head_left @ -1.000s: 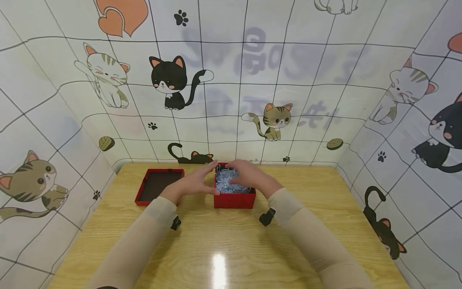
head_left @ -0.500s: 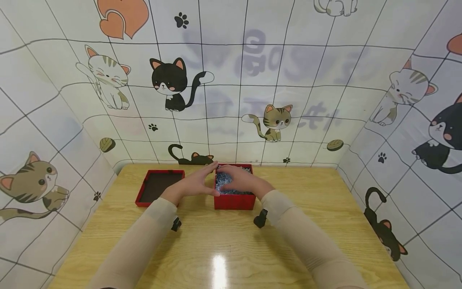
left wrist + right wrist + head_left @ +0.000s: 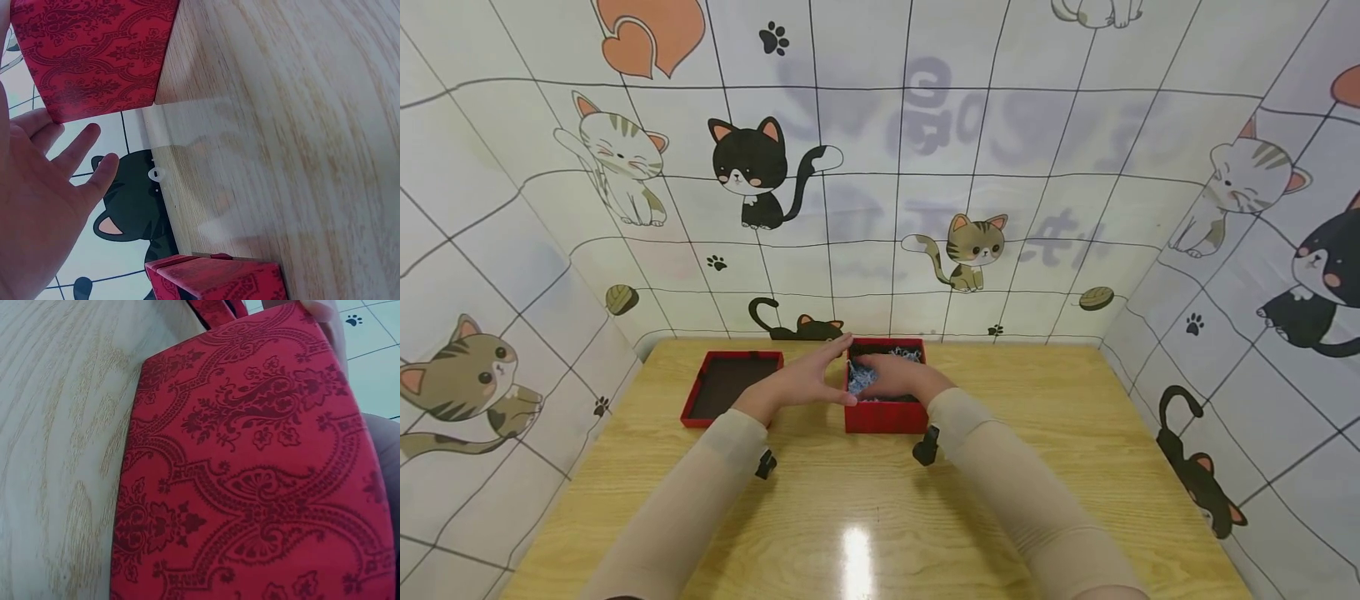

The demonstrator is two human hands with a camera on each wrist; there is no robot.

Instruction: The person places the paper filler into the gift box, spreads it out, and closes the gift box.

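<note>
An open red box (image 3: 887, 418) stands on the table, holding pale blue shredded paper (image 3: 861, 380). My left hand (image 3: 793, 383) spans its left side, thumb at the front corner and fingers at the back corner. In the left wrist view, some fingers of that hand (image 3: 50, 194) meet the patterned box wall (image 3: 100, 56), while two stretch out beside it. My right hand (image 3: 895, 375) reaches down into the box among the shreds; I cannot tell whether it grips any, its fingertips being hidden. The box front (image 3: 250, 462) fills the right wrist view, blocking that hand.
A shallow red lid (image 3: 733, 383) with a dark inside lies left of the box, partly behind the left forearm. Both stand near the back edge of the wooden table (image 3: 850, 500). A cat-printed cloth (image 3: 865, 192) rises close behind and on both sides.
My right hand has moved left and deeper into the box, and less of the shredded paper shows in front. The left hand keeps its place at the box.
</note>
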